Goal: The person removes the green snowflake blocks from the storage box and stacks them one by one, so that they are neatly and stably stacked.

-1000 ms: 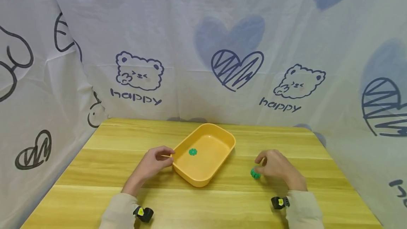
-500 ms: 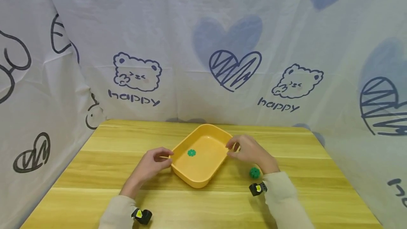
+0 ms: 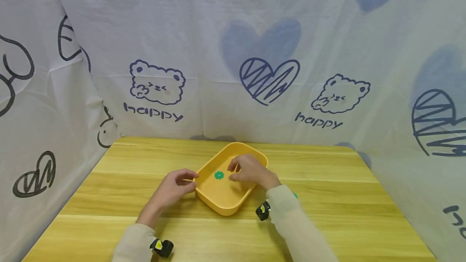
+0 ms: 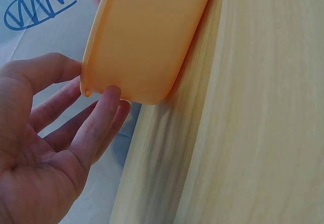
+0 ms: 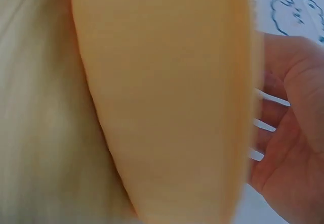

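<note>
A yellow rectangular plastic bin point(image 3: 223, 197) sits at an angle on the table. Inside it, towards the left, lies a small flat green disc point(image 3: 219, 175) with a notched edge. My left hand point(image 3: 178, 183) grips the bin's left corner at the rim; in the left wrist view its thumb and fingers meet the orange-looking wall point(image 4: 147, 42). My right hand point(image 3: 249, 170) hovers over the inside of the bin, just right of the disc, fingers loosely bent and nothing seen between them. In the right wrist view the bin's wall point(image 5: 167, 102) hides its fingertips.
Past my right sleeve point(image 3: 287, 209) peeks a bit of a green knobbly piece point(image 3: 295, 195) on the table, mostly covered. The wooden table point(image 3: 327, 173) ends at a white printed cloth point(image 3: 214, 108) hanging behind it and along both sides.
My right hand has left the green knobbly piece on the table and moved left, across the bin's right rim, to above its inside. My left hand has stayed at the corner.
</note>
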Demonstrator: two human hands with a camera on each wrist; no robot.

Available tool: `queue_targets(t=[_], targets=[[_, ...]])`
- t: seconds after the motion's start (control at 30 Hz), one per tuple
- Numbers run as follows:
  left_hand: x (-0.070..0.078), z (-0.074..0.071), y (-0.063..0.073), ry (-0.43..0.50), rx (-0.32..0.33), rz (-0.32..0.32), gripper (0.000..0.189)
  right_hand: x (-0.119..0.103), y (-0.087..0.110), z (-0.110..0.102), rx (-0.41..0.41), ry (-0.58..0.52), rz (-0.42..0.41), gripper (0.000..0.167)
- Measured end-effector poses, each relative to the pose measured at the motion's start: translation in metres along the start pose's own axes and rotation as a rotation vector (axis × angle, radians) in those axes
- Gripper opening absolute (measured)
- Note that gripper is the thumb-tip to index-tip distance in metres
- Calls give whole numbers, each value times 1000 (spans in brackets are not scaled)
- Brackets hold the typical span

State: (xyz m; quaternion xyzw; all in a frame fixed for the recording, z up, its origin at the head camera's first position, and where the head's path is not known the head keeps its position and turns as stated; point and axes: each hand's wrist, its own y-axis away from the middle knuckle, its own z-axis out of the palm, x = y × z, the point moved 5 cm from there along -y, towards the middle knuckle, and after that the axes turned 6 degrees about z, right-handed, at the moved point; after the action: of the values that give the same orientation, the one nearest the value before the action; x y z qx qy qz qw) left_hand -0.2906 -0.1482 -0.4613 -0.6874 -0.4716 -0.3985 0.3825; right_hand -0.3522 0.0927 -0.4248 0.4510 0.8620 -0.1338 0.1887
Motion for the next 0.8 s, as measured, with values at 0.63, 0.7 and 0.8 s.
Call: queue_targets(t=[0.63, 0.7, 0.8], targets=[[0, 0, 0, 16, 2, 0, 27, -8, -24, 43, -73, 120, 136, 27], [0, 0, 0, 13, 4, 1, 28, -9, -24, 44, -73, 135, 133, 24], [1, 0, 0, 15, 6, 2, 29, -9, -26, 44, -73, 148, 141, 25]])
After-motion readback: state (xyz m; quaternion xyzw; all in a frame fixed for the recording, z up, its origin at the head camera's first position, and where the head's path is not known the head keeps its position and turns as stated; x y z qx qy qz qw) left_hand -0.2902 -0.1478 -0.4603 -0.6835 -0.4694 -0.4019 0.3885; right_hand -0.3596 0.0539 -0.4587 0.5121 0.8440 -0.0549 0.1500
